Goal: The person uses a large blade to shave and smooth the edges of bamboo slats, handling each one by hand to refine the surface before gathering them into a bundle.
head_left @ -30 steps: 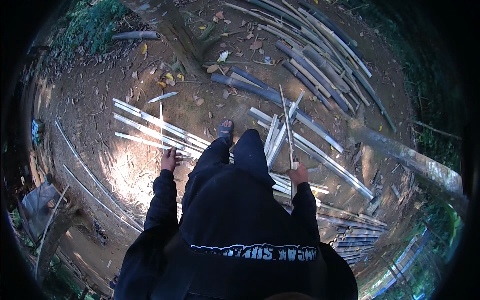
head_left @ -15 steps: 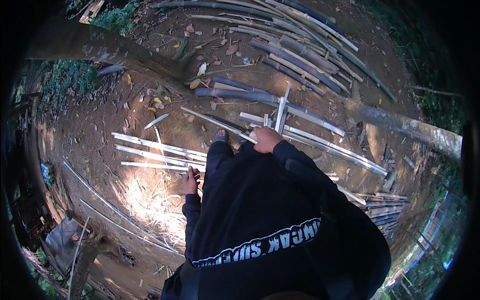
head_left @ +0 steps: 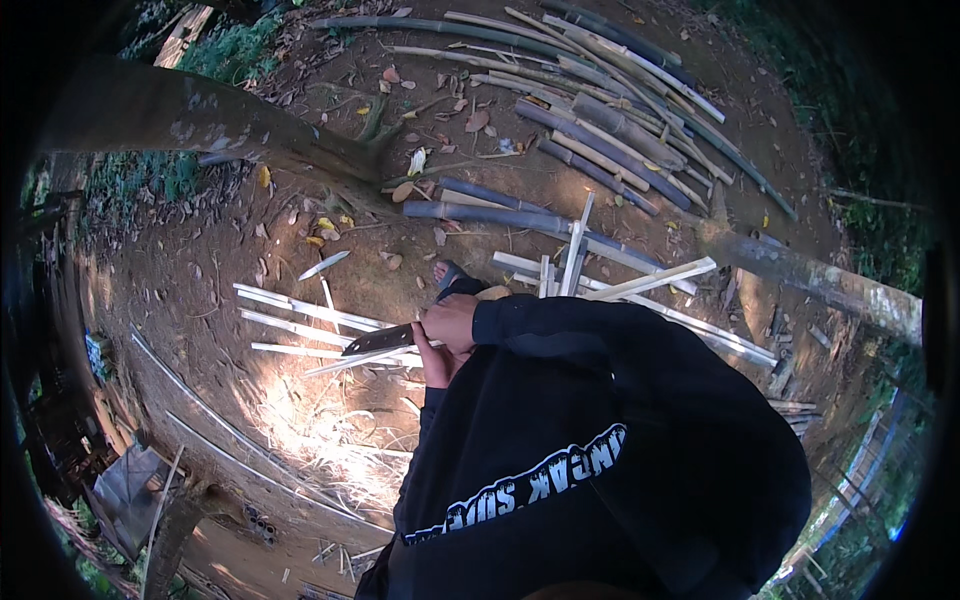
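Observation:
In front of my body, both hands are close together and touching. My right hand [head_left: 454,322] is closed, with a broad dark-bladed machete [head_left: 376,341] sticking out to the left; its handle is hidden. Just below, my left hand [head_left: 434,364] is closed around a pale bamboo strip [head_left: 335,367] lying under the blade. Another pale split length [head_left: 660,279] shows beyond my right sleeve; whether it is the same piece, I cannot tell. Several bamboo strips [head_left: 290,325] lie on the ground left of my hands.
A pointed pale blade-like piece [head_left: 324,265] lies near the strips. Crossed bamboo pieces [head_left: 575,245] stand right of centre, beside dark bamboo poles [head_left: 480,213]. A larger pole pile [head_left: 620,125] lies far ahead. Tree trunks [head_left: 215,115] flank the ground; pale shavings [head_left: 310,425] lie at left.
My right hand has moved left and nearer with the machete, meeting my left hand. My left hand has shifted slightly right. A pale split length now shows beyond my right arm.

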The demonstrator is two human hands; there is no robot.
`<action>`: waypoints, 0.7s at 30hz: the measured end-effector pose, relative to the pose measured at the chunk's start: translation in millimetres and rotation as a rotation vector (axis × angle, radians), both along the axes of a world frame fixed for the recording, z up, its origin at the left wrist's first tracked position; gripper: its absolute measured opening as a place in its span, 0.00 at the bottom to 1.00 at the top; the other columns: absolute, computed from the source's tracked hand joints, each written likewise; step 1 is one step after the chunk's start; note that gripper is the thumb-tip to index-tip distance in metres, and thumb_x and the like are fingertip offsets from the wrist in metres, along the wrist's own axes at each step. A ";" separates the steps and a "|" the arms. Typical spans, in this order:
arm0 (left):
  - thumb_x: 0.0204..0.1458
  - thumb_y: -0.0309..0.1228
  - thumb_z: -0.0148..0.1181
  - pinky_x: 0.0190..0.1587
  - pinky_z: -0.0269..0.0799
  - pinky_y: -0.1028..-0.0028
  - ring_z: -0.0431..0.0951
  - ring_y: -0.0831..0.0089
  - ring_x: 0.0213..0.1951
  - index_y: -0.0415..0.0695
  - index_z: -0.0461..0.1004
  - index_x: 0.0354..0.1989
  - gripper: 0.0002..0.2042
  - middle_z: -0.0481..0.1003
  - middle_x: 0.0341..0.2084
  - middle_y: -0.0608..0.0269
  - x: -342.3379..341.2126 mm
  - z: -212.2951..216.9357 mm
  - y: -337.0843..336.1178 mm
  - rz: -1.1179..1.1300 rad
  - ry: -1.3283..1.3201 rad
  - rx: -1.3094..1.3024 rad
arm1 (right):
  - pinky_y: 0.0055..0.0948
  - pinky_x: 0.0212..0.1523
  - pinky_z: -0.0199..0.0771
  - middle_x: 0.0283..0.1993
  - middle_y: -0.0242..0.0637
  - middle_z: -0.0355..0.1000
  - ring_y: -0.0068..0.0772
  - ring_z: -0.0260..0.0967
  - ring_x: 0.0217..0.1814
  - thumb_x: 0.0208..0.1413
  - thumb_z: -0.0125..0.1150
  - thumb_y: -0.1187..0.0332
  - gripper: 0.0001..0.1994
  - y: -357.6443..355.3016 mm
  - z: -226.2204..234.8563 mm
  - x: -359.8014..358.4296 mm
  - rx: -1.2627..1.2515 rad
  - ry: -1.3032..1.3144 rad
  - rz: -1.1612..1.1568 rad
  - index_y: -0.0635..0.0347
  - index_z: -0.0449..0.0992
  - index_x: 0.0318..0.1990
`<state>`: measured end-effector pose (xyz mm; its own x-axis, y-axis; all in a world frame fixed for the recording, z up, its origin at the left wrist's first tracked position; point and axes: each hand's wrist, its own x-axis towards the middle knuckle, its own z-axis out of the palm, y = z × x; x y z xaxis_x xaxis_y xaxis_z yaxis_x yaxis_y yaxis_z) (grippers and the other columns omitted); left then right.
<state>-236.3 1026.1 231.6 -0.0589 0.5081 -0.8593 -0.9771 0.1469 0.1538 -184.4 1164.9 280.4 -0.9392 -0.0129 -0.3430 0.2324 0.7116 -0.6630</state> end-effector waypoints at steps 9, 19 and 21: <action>0.52 0.65 0.51 0.52 0.73 0.62 0.75 0.62 0.51 0.48 0.65 0.59 0.36 0.72 0.54 0.57 -49.7 28.5 45.3 0.186 0.254 -0.014 | 0.42 0.40 0.77 0.38 0.49 0.78 0.51 0.78 0.42 0.40 0.65 0.69 0.37 39.7 24.6 -77.9 -0.050 0.031 0.094 0.73 0.61 0.61; 0.53 0.59 0.53 0.52 0.72 0.61 0.74 0.63 0.52 0.51 0.65 0.59 0.31 0.71 0.55 0.59 -63.4 -13.1 95.8 0.283 0.224 -0.134 | 0.45 0.51 0.65 0.45 0.47 0.70 0.50 0.67 0.50 0.35 0.66 0.63 0.47 92.2 -3.9 -71.7 -0.041 0.145 0.117 0.68 0.53 0.67; 0.53 0.58 0.54 0.52 0.72 0.61 0.74 0.63 0.52 0.51 0.65 0.59 0.31 0.71 0.55 0.59 -64.6 -31.3 102.1 0.355 0.197 -0.163 | 0.46 0.55 0.62 0.48 0.45 0.67 0.48 0.64 0.54 0.34 0.67 0.60 0.46 109.0 -15.5 -67.6 0.021 0.250 0.064 0.65 0.55 0.66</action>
<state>-300.9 1128.2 200.3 -0.3758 0.2856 -0.8816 -0.9259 -0.1547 0.3446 -252.0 1273.9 264.9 -0.9924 -0.0704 -0.1012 0.0172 0.7338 -0.6792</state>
